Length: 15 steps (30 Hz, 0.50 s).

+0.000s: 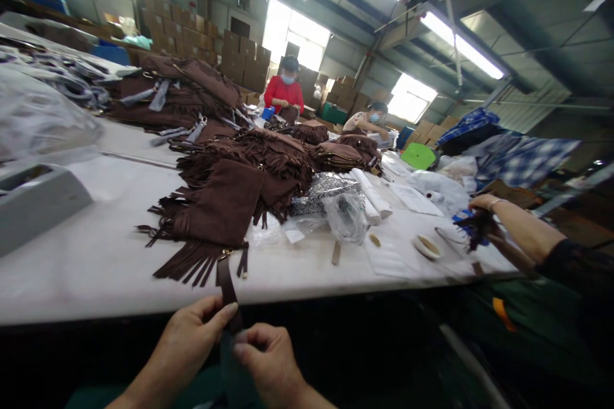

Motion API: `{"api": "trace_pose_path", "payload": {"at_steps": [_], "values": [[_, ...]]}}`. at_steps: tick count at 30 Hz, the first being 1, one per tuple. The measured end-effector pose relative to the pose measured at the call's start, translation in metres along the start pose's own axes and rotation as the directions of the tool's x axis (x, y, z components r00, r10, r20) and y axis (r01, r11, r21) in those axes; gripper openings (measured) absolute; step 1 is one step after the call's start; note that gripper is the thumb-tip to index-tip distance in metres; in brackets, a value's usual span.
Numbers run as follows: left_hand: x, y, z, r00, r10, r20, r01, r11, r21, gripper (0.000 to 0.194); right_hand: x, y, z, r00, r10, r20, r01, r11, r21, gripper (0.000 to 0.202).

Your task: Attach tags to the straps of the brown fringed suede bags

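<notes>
A brown fringed bag lies at the front of the table, its metal clasp toward me. From the clasp a dark brown strap runs down over the table edge. My left hand pinches this strap between thumb and fingers. Just below and to the right, my right hand is closed in a pinch on a translucent strip that hangs along the strap. Whether the strip wraps the strap or only lies against it, I cannot tell.
More fringed bags are heaped behind. A grey dispenser-like box stands left, a tape roll right. At the right edge a co-worker's arms handle a dark fringed piece. Two people work across the table.
</notes>
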<state>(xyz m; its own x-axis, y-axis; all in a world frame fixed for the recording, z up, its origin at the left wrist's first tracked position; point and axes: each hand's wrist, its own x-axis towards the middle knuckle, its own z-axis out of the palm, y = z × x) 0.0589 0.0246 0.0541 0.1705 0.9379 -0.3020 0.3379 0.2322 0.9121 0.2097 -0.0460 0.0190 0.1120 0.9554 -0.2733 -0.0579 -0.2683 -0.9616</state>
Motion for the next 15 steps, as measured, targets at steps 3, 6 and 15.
{"api": "trace_pose_path", "payload": {"at_steps": [3,6,15], "values": [[0.003,-0.002,0.000,0.999,0.027,0.032,-0.026,0.999,-0.044,0.037,0.000,-0.001,0.001,1.000,0.020,-0.016,-0.020,1.000,-0.008,0.028],[0.005,-0.004,0.000,0.998,0.025,0.060,-0.021,0.997,-0.072,0.035,0.000,-0.002,0.000,1.000,0.031,-0.007,-0.031,1.000,-0.004,0.032],[0.010,-0.009,0.002,0.998,0.027,0.062,-0.019,0.991,-0.130,0.038,0.003,0.015,-0.001,0.997,0.049,-0.065,-0.050,0.999,-0.011,0.039]]}}
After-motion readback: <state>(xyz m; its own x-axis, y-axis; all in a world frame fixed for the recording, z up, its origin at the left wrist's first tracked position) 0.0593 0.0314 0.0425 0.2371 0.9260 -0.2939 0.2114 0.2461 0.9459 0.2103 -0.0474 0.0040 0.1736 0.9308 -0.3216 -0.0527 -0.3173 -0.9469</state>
